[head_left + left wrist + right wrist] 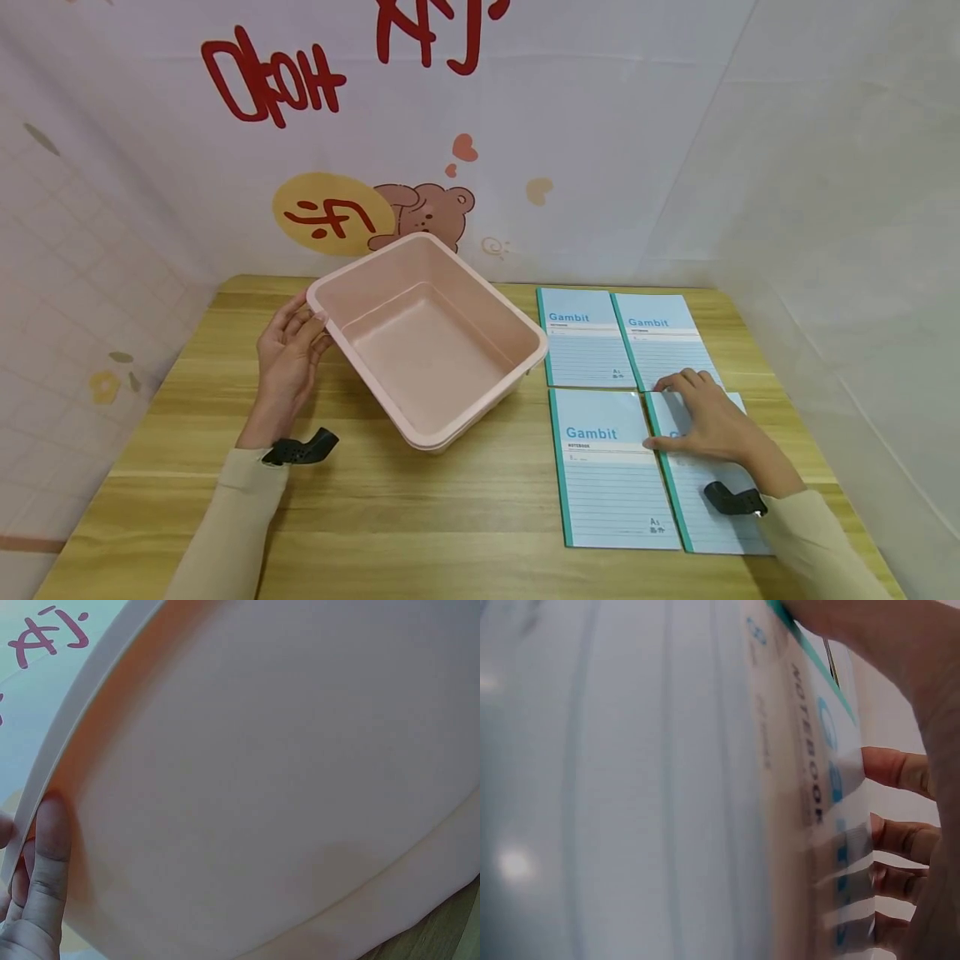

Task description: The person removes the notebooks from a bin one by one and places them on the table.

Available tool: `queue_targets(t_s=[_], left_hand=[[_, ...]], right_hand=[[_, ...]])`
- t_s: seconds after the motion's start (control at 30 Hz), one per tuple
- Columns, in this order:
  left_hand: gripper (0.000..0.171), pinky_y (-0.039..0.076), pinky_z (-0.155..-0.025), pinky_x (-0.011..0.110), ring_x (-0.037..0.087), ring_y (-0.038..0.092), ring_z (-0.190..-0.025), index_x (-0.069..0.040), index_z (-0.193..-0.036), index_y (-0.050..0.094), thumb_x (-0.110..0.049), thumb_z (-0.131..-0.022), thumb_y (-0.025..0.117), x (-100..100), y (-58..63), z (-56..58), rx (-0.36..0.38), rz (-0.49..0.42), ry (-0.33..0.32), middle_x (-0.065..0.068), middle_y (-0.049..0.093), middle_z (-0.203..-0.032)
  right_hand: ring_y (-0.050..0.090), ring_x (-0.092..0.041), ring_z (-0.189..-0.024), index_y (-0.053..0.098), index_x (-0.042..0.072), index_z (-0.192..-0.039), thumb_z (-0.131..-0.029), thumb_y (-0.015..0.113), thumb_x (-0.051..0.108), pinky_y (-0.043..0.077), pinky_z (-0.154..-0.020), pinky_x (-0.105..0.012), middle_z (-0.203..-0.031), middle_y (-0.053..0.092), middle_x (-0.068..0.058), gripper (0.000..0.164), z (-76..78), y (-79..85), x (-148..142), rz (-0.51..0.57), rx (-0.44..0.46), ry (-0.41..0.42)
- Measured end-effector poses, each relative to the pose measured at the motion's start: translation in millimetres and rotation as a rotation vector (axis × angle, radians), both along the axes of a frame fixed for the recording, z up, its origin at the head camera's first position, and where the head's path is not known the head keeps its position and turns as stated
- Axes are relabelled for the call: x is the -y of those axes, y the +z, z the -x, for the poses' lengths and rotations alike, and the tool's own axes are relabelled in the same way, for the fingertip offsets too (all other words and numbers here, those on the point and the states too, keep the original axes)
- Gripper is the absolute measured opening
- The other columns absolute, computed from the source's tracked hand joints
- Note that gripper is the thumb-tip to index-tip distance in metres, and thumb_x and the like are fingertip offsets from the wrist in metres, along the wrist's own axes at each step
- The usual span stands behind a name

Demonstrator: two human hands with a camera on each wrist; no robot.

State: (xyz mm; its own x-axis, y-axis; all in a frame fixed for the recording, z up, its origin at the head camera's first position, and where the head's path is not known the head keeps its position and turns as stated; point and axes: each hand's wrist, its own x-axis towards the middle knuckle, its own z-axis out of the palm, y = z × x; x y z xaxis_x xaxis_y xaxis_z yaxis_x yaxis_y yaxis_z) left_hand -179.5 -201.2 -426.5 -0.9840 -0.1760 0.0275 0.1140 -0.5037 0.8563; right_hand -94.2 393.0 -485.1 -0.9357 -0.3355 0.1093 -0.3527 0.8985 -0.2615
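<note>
A pale pink rectangular plastic basin (427, 350) stands tilted over the middle of the table, its hollow side facing me. My left hand (288, 358) grips its rim at the left corner; in the left wrist view the thumb (52, 832) lies against the basin wall (247, 765). At the right, my right hand (705, 421) holds the near right notebook (716, 508) by its upper left corner. Its thumb is at the teal spine and its fingertips (889, 765) touch the top edge. The notebook cover (652, 780) fills much of the right wrist view.
Two light blue notebooks, the far left one (585, 342) and the far right one (660, 329), lie behind. Another notebook (611, 492) lies beside the held one. The wooden table (420, 517) meets a printed cloth backdrop (600, 125) at the back.
</note>
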Motion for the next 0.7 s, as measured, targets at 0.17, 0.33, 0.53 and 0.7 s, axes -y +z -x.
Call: queue_targets(t_s=[0.17, 0.33, 0.53, 0.7], left_hand=[[0.058, 0.063, -0.072, 0.020, 0.013, 0.070, -0.088, -0.002, -0.148, 0.043, 0.002, -0.096, 0.068, 1.1, -0.7, -0.5, 0.003, -0.006, -0.011, 0.009, 0.061, -0.113], [0.061, 0.062, -0.073, 0.020, 0.013, 0.069, -0.089, -0.003, -0.149, 0.043, 0.000, -0.095, 0.070, 2.8, -1.4, -0.8, 0.025, -0.018, -0.022, 0.009, 0.060, -0.115], [0.055, 0.063, -0.071, 0.023, 0.013, 0.069, -0.085, -0.005, -0.145, 0.048, -0.004, -0.095, 0.071, 10.0, -2.4, 0.0, 0.045, 0.043, -0.060, 0.006, 0.062, -0.112], [0.052, 0.063, -0.069, 0.023, 0.012, 0.065, -0.086, -0.008, -0.146, 0.050, -0.017, -0.099, 0.069, 24.0, -6.8, -1.0, 0.040, 0.251, -0.106, 0.000, 0.062, -0.108]], right_hand=[[0.050, -0.023, -0.105, 0.063, 0.016, -0.121, -0.070, 0.089, 0.059, 0.045, -0.083, -0.045, -0.114, 0.061, -0.002, 0.071, 1.1, -0.8, -0.5, 0.009, -0.023, -0.003], [0.053, -0.022, -0.102, 0.063, 0.015, -0.120, -0.076, 0.086, 0.056, 0.045, -0.082, -0.044, -0.109, 0.062, -0.001, 0.065, 7.7, 6.5, 2.2, 0.001, -0.032, -0.017], [0.054, -0.026, -0.107, 0.062, 0.010, -0.123, -0.081, 0.085, 0.048, 0.048, -0.088, -0.049, -0.116, 0.063, -0.007, 0.061, 16.3, 16.3, 8.0, 0.062, -0.009, -0.010], [0.051, -0.032, -0.120, 0.060, 0.011, -0.130, -0.086, 0.083, 0.043, 0.046, -0.098, -0.055, -0.130, 0.059, -0.008, 0.059, 24.9, 25.8, 14.1, 0.102, 0.009, -0.039]])
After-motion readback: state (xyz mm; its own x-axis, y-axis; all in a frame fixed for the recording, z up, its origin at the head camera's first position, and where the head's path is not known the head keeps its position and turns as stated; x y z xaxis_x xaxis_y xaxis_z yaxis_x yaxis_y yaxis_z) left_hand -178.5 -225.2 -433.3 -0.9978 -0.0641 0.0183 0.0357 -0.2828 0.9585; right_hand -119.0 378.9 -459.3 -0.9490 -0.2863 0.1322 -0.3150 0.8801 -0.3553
